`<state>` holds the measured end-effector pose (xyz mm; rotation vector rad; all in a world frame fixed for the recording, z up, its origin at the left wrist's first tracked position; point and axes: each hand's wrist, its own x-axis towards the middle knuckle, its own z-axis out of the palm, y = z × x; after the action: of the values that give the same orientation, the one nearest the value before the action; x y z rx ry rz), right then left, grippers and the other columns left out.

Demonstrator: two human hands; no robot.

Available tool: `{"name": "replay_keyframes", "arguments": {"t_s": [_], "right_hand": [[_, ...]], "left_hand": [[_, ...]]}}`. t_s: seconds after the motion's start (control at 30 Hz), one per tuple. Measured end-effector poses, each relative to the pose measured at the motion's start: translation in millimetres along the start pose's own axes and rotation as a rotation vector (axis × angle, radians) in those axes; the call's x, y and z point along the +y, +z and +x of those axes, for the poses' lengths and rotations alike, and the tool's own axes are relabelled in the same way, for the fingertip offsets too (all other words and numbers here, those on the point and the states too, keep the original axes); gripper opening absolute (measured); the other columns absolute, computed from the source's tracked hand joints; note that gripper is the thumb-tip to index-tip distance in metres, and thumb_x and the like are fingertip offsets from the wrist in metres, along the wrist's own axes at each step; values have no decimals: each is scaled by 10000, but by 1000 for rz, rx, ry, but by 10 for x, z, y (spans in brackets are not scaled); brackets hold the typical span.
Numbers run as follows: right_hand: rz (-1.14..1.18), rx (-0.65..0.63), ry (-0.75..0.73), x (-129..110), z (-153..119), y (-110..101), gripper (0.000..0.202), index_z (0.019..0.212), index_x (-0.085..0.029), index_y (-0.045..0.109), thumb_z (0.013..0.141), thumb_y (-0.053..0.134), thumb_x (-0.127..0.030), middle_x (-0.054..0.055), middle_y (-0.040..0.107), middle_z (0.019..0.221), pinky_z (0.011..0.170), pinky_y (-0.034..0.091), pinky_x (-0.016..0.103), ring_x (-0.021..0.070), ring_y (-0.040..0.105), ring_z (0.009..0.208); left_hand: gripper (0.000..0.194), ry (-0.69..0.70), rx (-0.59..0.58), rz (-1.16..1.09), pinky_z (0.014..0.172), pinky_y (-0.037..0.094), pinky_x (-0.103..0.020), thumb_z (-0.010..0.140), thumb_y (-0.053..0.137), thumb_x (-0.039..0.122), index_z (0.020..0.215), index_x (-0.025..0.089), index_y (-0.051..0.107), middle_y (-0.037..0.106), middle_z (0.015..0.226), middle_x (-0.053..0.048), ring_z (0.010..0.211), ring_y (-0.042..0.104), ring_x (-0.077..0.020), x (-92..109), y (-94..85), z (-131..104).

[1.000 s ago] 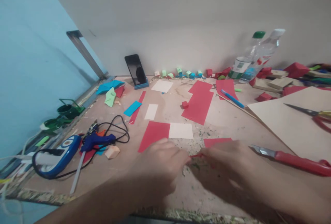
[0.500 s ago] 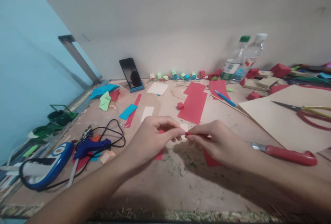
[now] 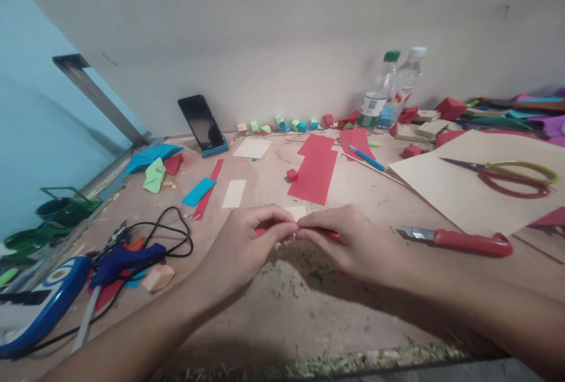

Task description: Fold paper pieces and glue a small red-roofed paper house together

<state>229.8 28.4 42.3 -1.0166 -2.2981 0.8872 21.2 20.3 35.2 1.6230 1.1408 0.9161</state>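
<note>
My left hand (image 3: pixel 258 238) and my right hand (image 3: pixel 339 235) meet fingertip to fingertip above the middle of the table (image 3: pixel 265 317). Both are pinched on a thin red paper piece (image 3: pixel 332 233), which shows beside my right fingers and is otherwise mostly covered. Just behind the hands, partly hidden, lies a small cream paper (image 3: pixel 296 212). Farther back are large red paper sheets (image 3: pixel 314 176) with a small red cube (image 3: pixel 292 175) at their left edge.
At left are a blue glue gun (image 3: pixel 128 261) with its cord and a blue-and-white device (image 3: pixel 57 296). A red-handled knife (image 3: pixel 472 242) and scissors (image 3: pixel 498 173) on cream paper (image 3: pixel 459 199) lie right. Bottles (image 3: pixel 374 99) and a phone (image 3: pixel 203 123) stand behind.
The view has swung to the right, so the table's objects appear farther left. My hands are closer together, fingertips touching, and less of the red piece shows between them.
</note>
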Motion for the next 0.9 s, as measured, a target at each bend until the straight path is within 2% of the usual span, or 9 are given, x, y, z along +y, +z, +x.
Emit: {"name": "replay_keyframes", "arguments": {"t_s": [0.13, 0.23, 0.37, 0.47, 0.57, 0.67, 0.83, 0.9], "right_hand": [[10, -18, -67, -11, -62, 5, 262, 976, -122, 791, 1014, 539, -177, 65, 784, 830, 652, 439, 241, 139, 668, 689], [47, -15, -79, 20, -91, 19, 251, 961, -119, 792, 1012, 550, -163, 45, 775, 796, 632, 438, 222, 117, 652, 659], [117, 18, -37, 92, -99, 79, 208, 928, -133, 781, 1002, 587, -143, 7, 758, 750, 600, 428, 180, 84, 621, 624], [77, 46, -95, 155, -114, 144, 220, 879, -122, 769, 1003, 588, -141, 16, 746, 735, 593, 425, 184, 87, 617, 619], [20, 98, -115, 203, -134, 188, 197, 891, -120, 768, 1000, 609, -155, 24, 753, 744, 592, 425, 192, 93, 628, 619], [-28, 144, -133, 235, -136, 193, 199, 885, -122, 768, 1007, 626, -190, 20, 740, 722, 588, 418, 204, 94, 613, 601], [-169, 123, -441, 298, -113, 177, 289, 854, -91, 744, 1042, 556, -204, 36, 658, 664, 537, 356, 268, 120, 530, 565], [-201, 140, -539, 315, -113, 182, 235, 874, -98, 736, 1026, 580, -186, 34, 659, 681, 547, 358, 270, 120, 524, 574]], "left_hand": [[143, -81, -99, -177, 645, 492, -197, 966, 668, 199, 847, 216, 744, 694, 774, 29, 725, 630, -101, -135, 9, -91], [103, -94, -138, -231, 662, 507, -189, 967, 676, 209, 887, 226, 738, 692, 789, 36, 729, 634, -93, -192, -6, -118], [43, -15, -103, -76, 704, 546, -185, 906, 731, 190, 888, 219, 757, 756, 832, 24, 767, 689, -109, -172, -13, -87], [73, 64, -77, 95, 734, 567, -177, 844, 782, 172, 900, 218, 793, 808, 865, 17, 793, 733, -127, -126, 7, -65], [105, 106, -55, 181, 714, 560, -152, 880, 736, 153, 864, 224, 812, 822, 842, 27, 753, 739, -112, -107, 21, -73], [164, 91, -76, 180, 643, 537, -130, 910, 684, 131, 821, 214, 794, 793, 758, 35, 670, 710, -93, -113, 0, -82], [164, 62, -240, 47, 624, 519, -105, 886, 703, 106, 795, 220, 778, 751, 714, 50, 653, 681, -73, -155, -61, -46], [150, 65, -198, -19, 638, 533, -105, 834, 758, 87, 801, 233, 774, 756, 742, 60, 673, 692, -73, -187, -65, -33]]}}
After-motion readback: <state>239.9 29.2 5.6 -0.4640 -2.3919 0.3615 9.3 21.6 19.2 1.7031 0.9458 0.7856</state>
